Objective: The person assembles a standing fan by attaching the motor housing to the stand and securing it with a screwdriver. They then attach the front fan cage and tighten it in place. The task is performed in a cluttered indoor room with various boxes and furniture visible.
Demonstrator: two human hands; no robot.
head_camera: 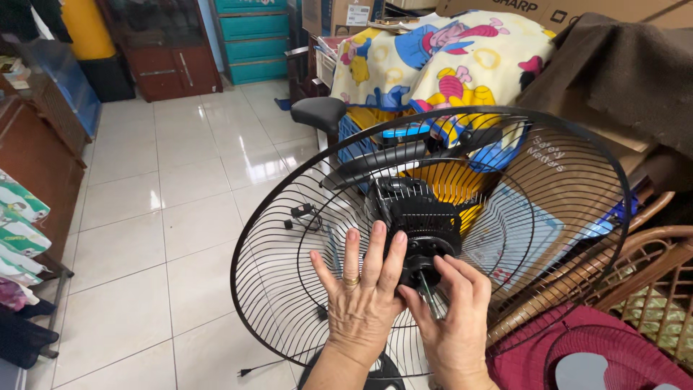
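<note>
My left hand (363, 292) lies flat with its fingers spread against the inside of the black wire fan guard (289, 238), fingertips reaching up to the edge of the black motor housing (419, 217) at the guard's centre. A gold ring sits on one finger. My right hand (453, 314) is just beside it, thumb and fingers curled in on the round black locking nut (421, 271) around the motor shaft (430, 297); the bare metal shaft pokes out between my fingers. I cannot tell how firmly the nut is pinched, though the fingers are clearly closed round it.

The guard is a big round dish of thin black wires tilted toward me, standing over the white tiled floor (166, 217), and it fills the middle of my view. Through the wires I see the black power cord (303, 211) with its inline switch lying on the tiles, and the plug end (244, 373) near the bottom edge of the floor.

Behind the guard stands a piece of furniture draped with a yellow cartoon-print blanket (433, 58) and a brown blanket (613, 65) to its right. At the lower right, a wicker chair (650, 282) holds a dark red fan guard (592, 354). Far back at the floor's top edge are a teal drawer cabinet (253, 36) and a dark wooden cabinet (166, 50).
</note>
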